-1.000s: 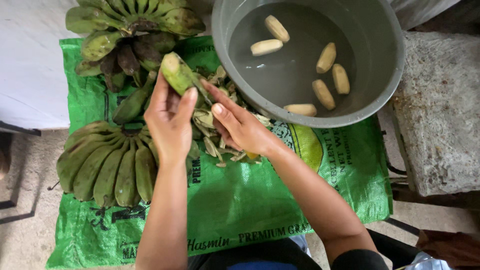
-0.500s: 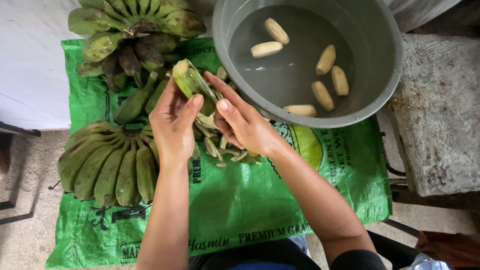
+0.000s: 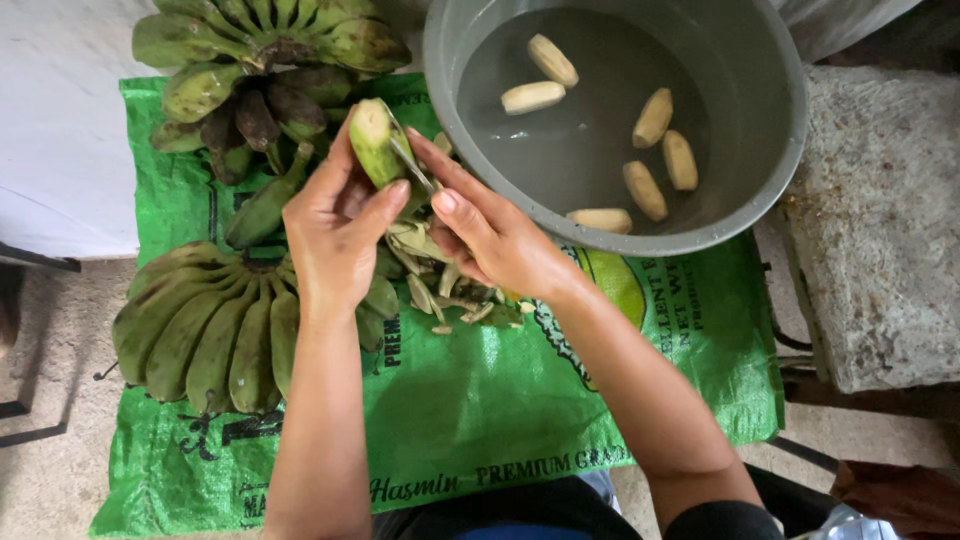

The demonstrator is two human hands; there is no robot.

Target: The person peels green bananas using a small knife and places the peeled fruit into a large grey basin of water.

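Peeling a green banana (image 3: 372, 140) over the peel scraps (image 3: 440, 285)
We clasp it in our left hand (image 3: 335, 235) — our right hand (image 3: 495, 240) pinches a small blade (image 3: 410, 160) against its skin.

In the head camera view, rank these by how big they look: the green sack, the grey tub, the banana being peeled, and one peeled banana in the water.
1. Green sack
2. Grey tub
3. Banana being peeled, though it is partly covered
4. Peeled banana, which looks close in size to it.
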